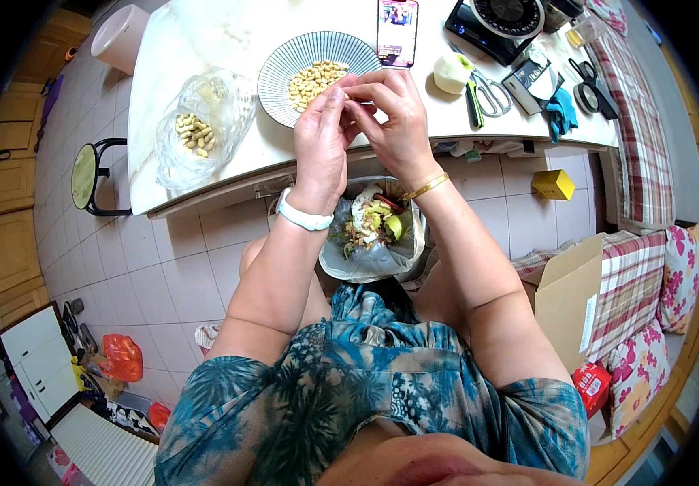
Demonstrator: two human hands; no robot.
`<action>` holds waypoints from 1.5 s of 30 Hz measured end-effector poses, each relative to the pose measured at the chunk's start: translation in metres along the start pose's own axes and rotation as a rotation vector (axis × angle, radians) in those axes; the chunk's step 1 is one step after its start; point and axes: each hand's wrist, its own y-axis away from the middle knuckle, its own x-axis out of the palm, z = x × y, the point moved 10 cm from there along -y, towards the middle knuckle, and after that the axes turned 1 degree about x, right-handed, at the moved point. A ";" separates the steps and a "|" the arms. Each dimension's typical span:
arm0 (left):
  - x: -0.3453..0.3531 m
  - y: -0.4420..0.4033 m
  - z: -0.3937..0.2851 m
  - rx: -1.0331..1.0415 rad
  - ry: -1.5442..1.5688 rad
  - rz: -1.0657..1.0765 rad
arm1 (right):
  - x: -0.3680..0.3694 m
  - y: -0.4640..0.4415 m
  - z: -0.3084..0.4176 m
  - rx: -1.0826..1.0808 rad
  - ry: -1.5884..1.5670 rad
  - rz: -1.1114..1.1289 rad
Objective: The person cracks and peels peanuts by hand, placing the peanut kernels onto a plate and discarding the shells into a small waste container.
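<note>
My left hand and my right hand meet over the near right rim of a striped blue-and-white plate. Both have their fingertips pinched together; whatever small thing is between them is too hidden to make out. Pale yellow, peanut-like pieces are heaped on the plate. To the left, a clear plastic bag lies open with more pale, peanut-like pieces inside. Below my hands, between my knees, a lined waste bin holds green and whitish scraps.
A lit phone is behind my right hand. Rightward on the table are a peeled round fruit or vegetable, a green-handled peeler or knife, scissors, a blue cloth and a black appliance. A stool stands left.
</note>
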 end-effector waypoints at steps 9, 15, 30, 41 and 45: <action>0.000 0.002 0.000 0.014 0.000 -0.020 | -0.003 -0.002 0.005 -0.023 -0.013 -0.013; -0.001 0.003 -0.001 0.014 0.016 -0.042 | -0.002 -0.002 0.008 -0.042 -0.005 -0.027; -0.009 0.006 0.000 0.047 0.016 -0.109 | -0.002 -0.001 0.011 -0.008 -0.108 -0.035; -0.022 0.000 0.019 -0.147 0.133 -0.153 | 0.003 0.002 0.026 -0.204 0.173 0.053; -0.028 -0.002 0.024 -0.160 0.090 -0.126 | 0.003 0.003 0.026 -0.224 0.193 0.058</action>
